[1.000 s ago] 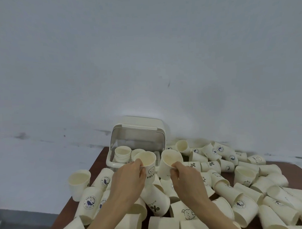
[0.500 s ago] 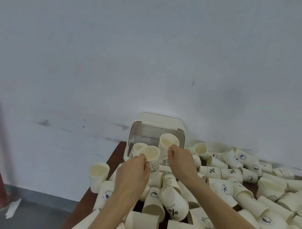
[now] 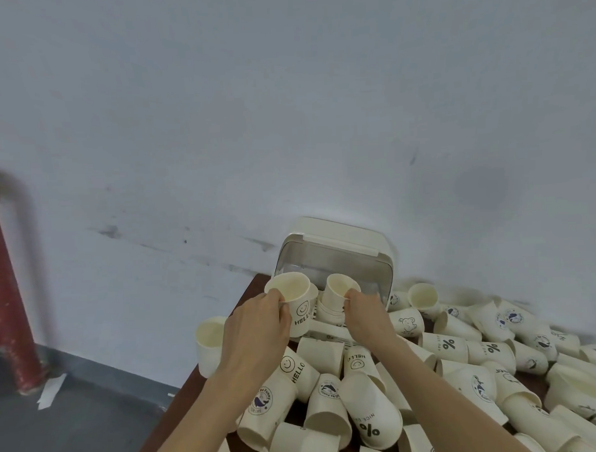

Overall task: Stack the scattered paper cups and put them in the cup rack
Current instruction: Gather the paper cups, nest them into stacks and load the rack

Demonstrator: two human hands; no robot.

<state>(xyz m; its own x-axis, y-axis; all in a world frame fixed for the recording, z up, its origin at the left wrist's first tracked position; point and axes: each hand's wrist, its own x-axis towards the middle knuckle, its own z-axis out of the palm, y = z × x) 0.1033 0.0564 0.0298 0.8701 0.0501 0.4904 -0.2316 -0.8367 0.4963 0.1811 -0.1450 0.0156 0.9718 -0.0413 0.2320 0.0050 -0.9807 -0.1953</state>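
- Left hand (image 3: 256, 332): grasps an upright paper cup printed with a smiley and "HELLO" (image 3: 294, 303), thumb at the rim; the cup is held above the front left part of the cup rack (image 3: 338, 248).
- Right hand (image 3: 369, 316): pinches the rim of a plain paper cup (image 3: 337, 292), which sits on top of a short stack of cups (image 3: 328, 312) at the front of the rack; how deep it is nested cannot be told.
- Cup rack: a cream box with its lid raised, standing at the far left corner of the brown table (image 3: 181, 409), against the pale wall (image 3: 285, 108).
- Scattered cups (image 3: 464, 372): many cream paper cups lie on their sides across the table, to the right of and in front of the rack, some touching or overlapping; prints include "%" marks, whales and smileys.
- Single upright cup (image 3: 209, 344): stands at the left table edge, just beside the left wrist.
- Background: a red post (image 3: 5, 286) stands on the grey floor at far left.
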